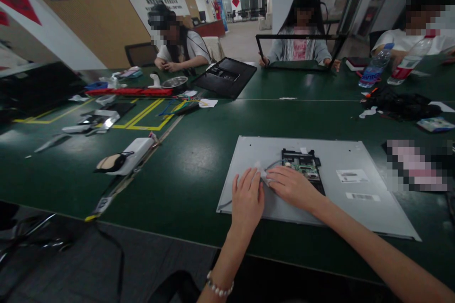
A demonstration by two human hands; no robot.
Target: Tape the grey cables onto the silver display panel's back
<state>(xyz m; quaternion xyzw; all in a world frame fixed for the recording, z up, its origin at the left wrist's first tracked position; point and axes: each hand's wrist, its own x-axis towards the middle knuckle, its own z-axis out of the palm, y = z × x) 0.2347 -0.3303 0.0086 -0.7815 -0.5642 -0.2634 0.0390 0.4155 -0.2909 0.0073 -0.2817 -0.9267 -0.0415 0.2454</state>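
Note:
A grey metal panel (369, 199) lies flat on the green table (192, 161) in front of me, with a green circuit board (304, 166) in a black frame mounted near its middle. A thin grey cable (273, 164) runs from the board toward my hands. My left hand (247, 199) rests flat on the panel, fingers stretched out. My right hand (293, 187) lies beside it, fingertips pressing a small white connector or tape piece (265, 177) at the cable's end. A bead bracelet (220, 288) circles my left wrist.
A white device with a black strap (124, 158) lies to the left. Yellow tape lines, tools and a metal bowl (175, 83) sit farther left. Three other people sit across the table; one holds a black frame (298, 52). Two bottles (377, 66) and black items (401, 104) are at the right.

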